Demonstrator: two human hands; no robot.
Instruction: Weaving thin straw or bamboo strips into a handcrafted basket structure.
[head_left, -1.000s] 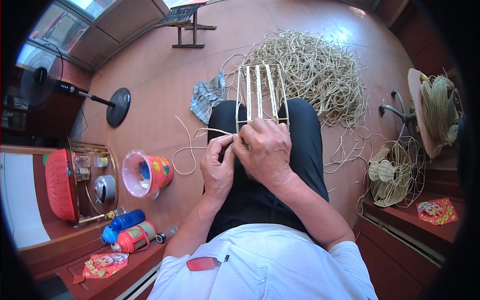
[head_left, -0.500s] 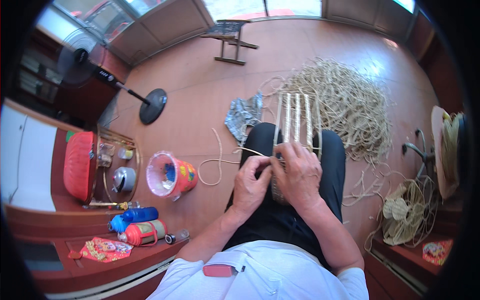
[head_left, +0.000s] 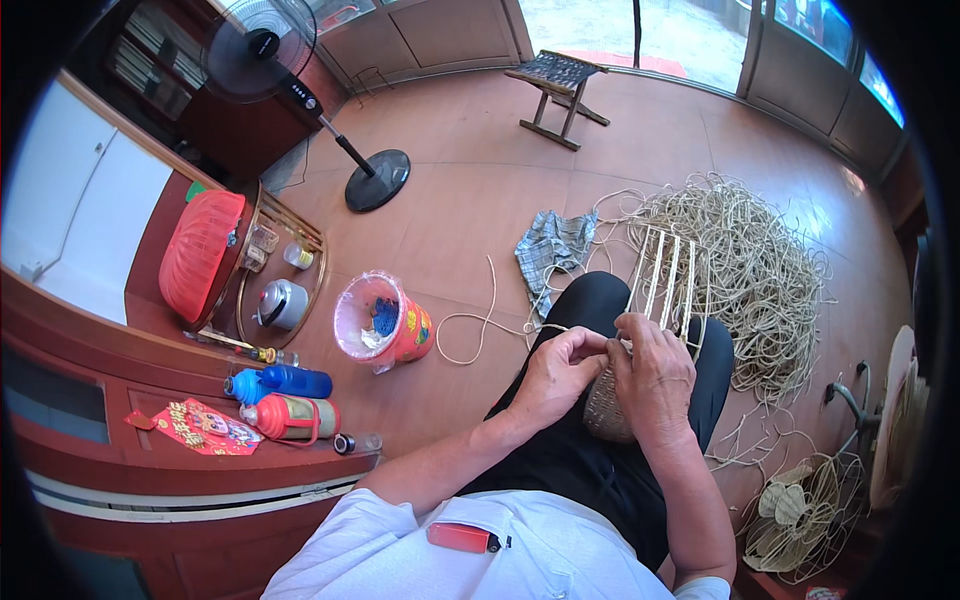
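Across my lap lies a partly woven straw piece [head_left: 607, 408], with long pale strands [head_left: 662, 268] stretched over a frame beyond my knees. My left hand [head_left: 560, 378] pinches thumb and forefinger together at the left edge of the weaving, where a straw cord [head_left: 490, 318] trails off across the floor. Against it, my right hand [head_left: 655, 378] curls its fingers over the strands and the top of the weaving. The fingertips of both hands nearly touch. What lies exactly between them is mostly hidden.
A heap of straw cord [head_left: 740, 270] covers the floor beyond my right knee, beside a grey cloth [head_left: 553, 255]. To the left stand a lined bucket [head_left: 405, 335], a fan [head_left: 375, 182] and bottles [head_left: 295, 380]. A folding stool [head_left: 557, 85] stands ahead; a wire rack [head_left: 805, 515] is right.
The view has swung, so the room and my hands appear farther right and tilted. Both hands stay at the weaving, and more of its near end now shows.
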